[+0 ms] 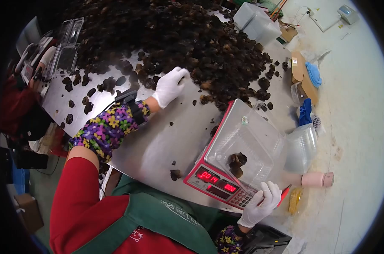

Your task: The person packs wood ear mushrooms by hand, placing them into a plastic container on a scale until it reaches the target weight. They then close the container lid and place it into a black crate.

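The clear tray (256,153), holding dark pieces (237,161), sits on the scale (192,179), lower right of centre. Right hand (262,203), lower right, and left hand (171,87), upper centre, half-curl—any hold cannot be told; keeping off the tray should steady the red reading (209,175).

The metal table (158,139) bears a heap of dark brown pieces (179,40) at twelve o'clock and a red-edged scale (215,183) at four.

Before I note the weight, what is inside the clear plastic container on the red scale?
A small clump of dark brown, mushroom-like pieces lies inside the clear plastic container. Whatever is directly under them can't be seen, because they cover it.
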Motion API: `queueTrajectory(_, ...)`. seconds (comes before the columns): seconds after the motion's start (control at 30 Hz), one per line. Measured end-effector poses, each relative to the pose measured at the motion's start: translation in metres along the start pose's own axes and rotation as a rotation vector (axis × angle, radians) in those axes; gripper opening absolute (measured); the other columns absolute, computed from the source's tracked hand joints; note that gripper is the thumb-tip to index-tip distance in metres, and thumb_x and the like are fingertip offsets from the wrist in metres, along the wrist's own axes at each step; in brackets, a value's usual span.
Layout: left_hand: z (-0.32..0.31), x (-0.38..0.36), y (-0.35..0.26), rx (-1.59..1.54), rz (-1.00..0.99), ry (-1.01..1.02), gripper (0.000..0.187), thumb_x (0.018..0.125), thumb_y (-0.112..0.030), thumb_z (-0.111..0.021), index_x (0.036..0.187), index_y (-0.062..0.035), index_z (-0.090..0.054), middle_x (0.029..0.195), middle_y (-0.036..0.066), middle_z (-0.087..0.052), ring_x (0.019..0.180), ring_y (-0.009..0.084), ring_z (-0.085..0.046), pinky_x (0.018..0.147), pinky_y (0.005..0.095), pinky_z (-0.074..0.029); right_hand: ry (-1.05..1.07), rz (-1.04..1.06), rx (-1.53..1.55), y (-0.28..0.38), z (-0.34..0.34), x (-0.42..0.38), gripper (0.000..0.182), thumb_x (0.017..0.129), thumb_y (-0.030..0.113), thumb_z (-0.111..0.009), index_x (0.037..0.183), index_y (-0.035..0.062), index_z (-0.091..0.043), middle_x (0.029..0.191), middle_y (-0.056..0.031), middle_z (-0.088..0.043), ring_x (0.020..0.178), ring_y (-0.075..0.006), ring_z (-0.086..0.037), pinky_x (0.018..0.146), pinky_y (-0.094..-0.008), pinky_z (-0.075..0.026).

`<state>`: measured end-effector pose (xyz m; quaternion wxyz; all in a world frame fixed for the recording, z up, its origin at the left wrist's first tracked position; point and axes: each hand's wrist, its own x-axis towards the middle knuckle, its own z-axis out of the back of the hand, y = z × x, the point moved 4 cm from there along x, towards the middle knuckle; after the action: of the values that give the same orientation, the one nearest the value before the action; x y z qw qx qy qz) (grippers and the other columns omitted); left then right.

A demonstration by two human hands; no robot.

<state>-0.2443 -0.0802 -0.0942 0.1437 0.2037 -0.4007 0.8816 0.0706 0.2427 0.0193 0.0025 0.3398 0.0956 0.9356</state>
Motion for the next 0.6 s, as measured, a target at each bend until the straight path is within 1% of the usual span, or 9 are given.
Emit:
queueTrajectory(0.03,-0.006,0.010,0.002,0.004,0.000,-0.006,0.025,0.088,-0.005,-0.057,0.111,-0.0115,-0.063,0.102,0.014,-0.061,0.092,0.0375,-0.063,0.081,0.0412,-0.052,-0.005,0.007,-0.002,0.001,-0.001,0.002,0.018,0.096,0.010,-0.061,0.111,0.0018,-0.067,0.118,-0.0140,-0.063,0.115,-0.0340,-0.057,0.107,-0.0480,-0.039)
queueTrajectory(0.1,-0.019,0.030,0.004,-0.007,0.020,-0.020,0.033,0.091,-0.009,-0.060,0.122,-0.0161,-0.064,0.108,0.014,-0.060,0.096,0.0374,-0.063,0.084,0.0403,-0.052,-0.018,-0.005,0.000,0.003,0.000,0.005,0.019,0.094,0.007,-0.060,0.111,0.0042,-0.068,0.118,-0.0121,-0.064,0.114,-0.0329,-0.057,0.109,-0.0498,-0.038)
queueTrajectory(0.17,-0.039,0.044,0.008,0.058,0.052,0.181,0.045,0.089,-0.016,-0.069,0.133,-0.0208,-0.062,0.120,0.015,-0.057,0.108,0.0368,-0.061,0.091,0.0420,-0.052,-0.031,-0.021,-0.006,0.004,0.002,0.004,0.022,0.091,0.005,-0.060,0.111,0.0067,-0.069,0.119,-0.0102,-0.065,0.114,-0.0318,-0.057,0.111,-0.0517,-0.036)
queueTrajectory(0.23,-0.056,0.052,0.011,0.188,0.015,0.294,0.048,0.086,-0.019,-0.073,0.132,-0.0195,-0.061,0.119,0.017,-0.057,0.108,0.0371,-0.061,0.092,0.0430,-0.051,-0.033,-0.047,0.001,0.004,0.004,0.000,0.021,0.091,0.005,-0.060,0.111,0.0063,-0.069,0.118,-0.0103,-0.065,0.114,-0.0318,-0.057,0.110,-0.0508,-0.037)
queueTrajectory(0.27,-0.062,0.056,0.015,0.199,0.024,0.330,0.043,0.084,-0.019,-0.075,0.125,-0.0153,-0.063,0.118,0.018,-0.058,0.108,0.0373,-0.061,0.093,0.0439,-0.051,-0.030,-0.049,-0.007,0.004,0.007,-0.002,0.021,0.091,0.005,-0.060,0.111,0.0063,-0.069,0.118,-0.0103,-0.065,0.114,-0.0318,-0.057,0.110,-0.0508,-0.037)
queueTrajectory(0.33,-0.059,0.047,0.010,0.119,0.011,0.339,0.039,0.083,-0.018,-0.075,0.120,-0.0129,-0.063,0.116,0.018,-0.059,0.108,0.0371,-0.061,0.092,0.0437,-0.051,-0.007,-0.057,-0.035,0.002,0.014,-0.004,0.018,0.097,0.012,-0.061,0.111,0.0020,-0.068,0.118,-0.0134,-0.064,0.116,-0.0345,-0.057,0.106,-0.0475,-0.041)
queueTrajectory(0.4,-0.048,0.030,0.008,0.031,-0.055,0.348,0.033,0.082,-0.015,-0.075,0.112,-0.0081,-0.063,0.109,0.018,-0.064,0.106,0.0365,-0.062,0.093,0.0425,-0.050,0.000,-0.064,-0.054,-0.001,0.018,-0.008,0.019,0.098,0.013,-0.061,0.111,0.0020,-0.068,0.118,-0.0132,-0.064,0.116,-0.0346,-0.057,0.106,-0.0475,-0.041)
queueTrajectory(0.5,-0.022,-0.004,0.011,-0.029,-0.102,0.524,0.031,0.083,-0.012,-0.073,0.113,-0.0057,-0.066,0.111,0.016,-0.067,0.107,0.0342,-0.063,0.095,0.0398,-0.050,-0.006,-0.068,-0.069,-0.005,0.016,-0.008,0.018,0.097,0.012,-0.060,0.110,0.0030,-0.068,0.116,-0.0121,-0.064,0.114,-0.0338,-0.057,0.106,-0.0485,-0.041)
queueTrajectory(0.6,0.011,-0.028,0.020,-0.259,0.000,0.568,0.032,0.085,-0.008,-0.067,0.117,-0.0043,-0.066,0.115,0.015,-0.068,0.112,0.0252,-0.063,0.101,0.0358,-0.048,-0.019,-0.061,-0.053,-0.009,0.010,-0.007,0.017,0.097,0.010,-0.059,0.109,0.0036,-0.067,0.115,-0.0115,-0.064,0.111,-0.0331,-0.058,0.107,-0.0495,-0.040)
